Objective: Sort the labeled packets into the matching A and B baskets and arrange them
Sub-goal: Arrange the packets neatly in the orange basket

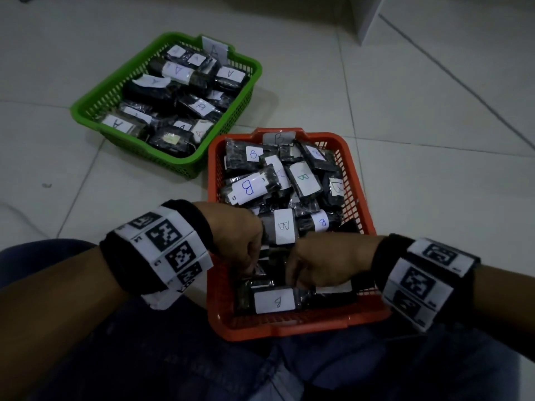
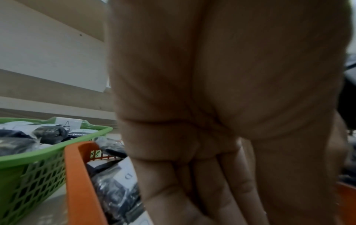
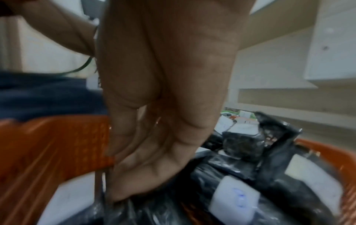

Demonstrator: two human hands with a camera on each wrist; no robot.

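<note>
The orange basket (image 1: 289, 331) (image 2: 80, 175) (image 3: 48, 144) with a B tag stands between my knees, heaped with black plastic-wrapped packets (image 1: 304, 178) with white B labels. Both hands reach into its near end. My left hand (image 1: 252, 269) (image 2: 212, 190) points straight fingers down among the packets; its tips are hidden. My right hand (image 1: 295, 282) (image 3: 113, 196) pinches the plastic edge of a black packet (image 3: 154, 213). One B packet (image 1: 275, 301) lies flat along the front wall, just below both hands. The green basket (image 1: 162, 160) (image 2: 29, 175) holds A-labelled packets (image 1: 199, 107).
The green basket stands on the white tiled floor (image 1: 405, 111), left of and beyond the orange one, almost touching it. My legs in dark blue jeans (image 1: 173, 357) flank the orange basket. White furniture (image 1: 367, 18) stands at the far right.
</note>
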